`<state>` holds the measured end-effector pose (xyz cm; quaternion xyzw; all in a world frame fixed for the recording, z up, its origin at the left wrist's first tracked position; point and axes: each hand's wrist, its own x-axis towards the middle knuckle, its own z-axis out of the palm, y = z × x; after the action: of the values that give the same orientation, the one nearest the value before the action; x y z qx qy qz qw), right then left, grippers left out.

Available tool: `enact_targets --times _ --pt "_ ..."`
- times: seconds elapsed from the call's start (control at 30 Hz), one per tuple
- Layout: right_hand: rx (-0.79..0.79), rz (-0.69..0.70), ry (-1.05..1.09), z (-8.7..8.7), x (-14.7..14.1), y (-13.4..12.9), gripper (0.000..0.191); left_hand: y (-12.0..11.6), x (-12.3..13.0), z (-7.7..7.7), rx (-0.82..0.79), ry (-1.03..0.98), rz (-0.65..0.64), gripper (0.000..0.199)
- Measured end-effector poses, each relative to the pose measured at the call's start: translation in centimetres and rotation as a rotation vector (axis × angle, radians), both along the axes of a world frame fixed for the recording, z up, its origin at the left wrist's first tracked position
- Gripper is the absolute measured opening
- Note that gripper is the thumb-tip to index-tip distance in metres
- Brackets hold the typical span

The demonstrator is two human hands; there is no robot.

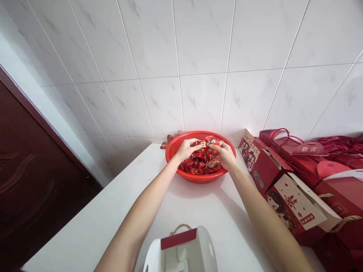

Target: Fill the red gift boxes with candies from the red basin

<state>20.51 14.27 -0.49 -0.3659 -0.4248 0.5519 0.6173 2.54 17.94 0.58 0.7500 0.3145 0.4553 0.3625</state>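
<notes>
A red plastic basket (200, 180) full of red-wrapped candies (195, 166) stands against the tiled wall. My left hand (187, 148) reaches over its left side, thumb and fingers closed on a red candy packet (201, 144) with gold print. Over the right side, my right hand (225, 154) pinches another red candy packet (216, 142) with white marks. The two packets are held close together above the pile. Close to me, between my forearms, sits an open white box (208, 245) with a dark red flap and a twisted rope handle.
Several red gift boxes (270, 166) with printed panels and rope handles crowd the right side. Dark red cloth (340, 145) lies behind them. Small red packets (163, 145) rest behind the basket's left. The white table's (119, 200) left edge faces a dark brown door (34, 151).
</notes>
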Motion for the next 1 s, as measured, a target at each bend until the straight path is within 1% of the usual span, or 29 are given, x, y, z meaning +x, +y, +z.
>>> enact_targets --times 0.13,0.23,0.3,0.37,0.43,0.47,0.57,0.63,0.67,0.73,0.77,0.83,0.9,1.0 --pt "0.024 0.022 -0.002 0.2 0.1 -0.2 0.042 -0.2 -0.1 0.3 -0.006 0.009 0.010 0.038" --pt "0.039 0.055 0.006 0.5 0.1 -0.4 0.043 -0.4 -0.6 0.7 -0.063 0.060 0.020 0.039" --pt "0.049 0.078 0.007 0.5 0.0 -0.4 0.043 -1.0 -1.2 1.5 -0.110 0.139 0.059 0.044" --pt "0.050 0.080 0.002 0.5 0.0 -0.4 0.043 -2.5 -2.0 2.8 -0.142 0.239 0.101 0.047" --pt "0.046 0.067 0.002 0.5 -0.1 -0.4 0.042 -5.2 -2.8 4.5 -0.153 0.337 0.068 0.042" --pt "0.045 0.061 0.002 0.5 -0.1 -0.4 0.042 -7.0 -3.2 5.4 -0.163 0.396 0.019 0.039" --pt "0.039 0.058 0.003 0.7 -0.1 -0.6 0.039 -13.3 -4.5 8.1 -0.157 0.549 -0.049 0.033" --pt "0.031 0.048 0.007 0.8 -0.1 -0.8 0.038 -17.6 -5.4 9.2 -0.198 0.655 -0.202 0.024" --pt "0.029 0.041 0.012 0.9 -0.1 -0.8 0.039 -19.5 -5.8 9.6 -0.218 0.711 -0.274 0.020" --pt "0.034 0.026 0.020 0.9 -0.1 -0.8 0.040 -22.7 -6.6 9.6 -0.248 0.787 -0.340 0.014" --pt "0.039 0.024 0.022 0.9 -0.1 -0.8 0.040 -23.8 -6.9 9.4 -0.268 0.823 -0.345 0.013" --pt "0.047 0.026 0.017 0.9 0.0 -0.8 0.039 -25.1 -7.3 8.5 -0.272 0.901 -0.285 0.017" --pt "0.057 0.039 -0.004 1.1 0.0 -1.0 0.037 -25.2 -7.5 7.3 -0.255 0.988 -0.205 0.023" --pt "0.101 0.087 -0.055 2.3 0.3 -2.0 0.036 -23.9 -7.7 5.4 -0.203 1.031 -0.131 0.030"
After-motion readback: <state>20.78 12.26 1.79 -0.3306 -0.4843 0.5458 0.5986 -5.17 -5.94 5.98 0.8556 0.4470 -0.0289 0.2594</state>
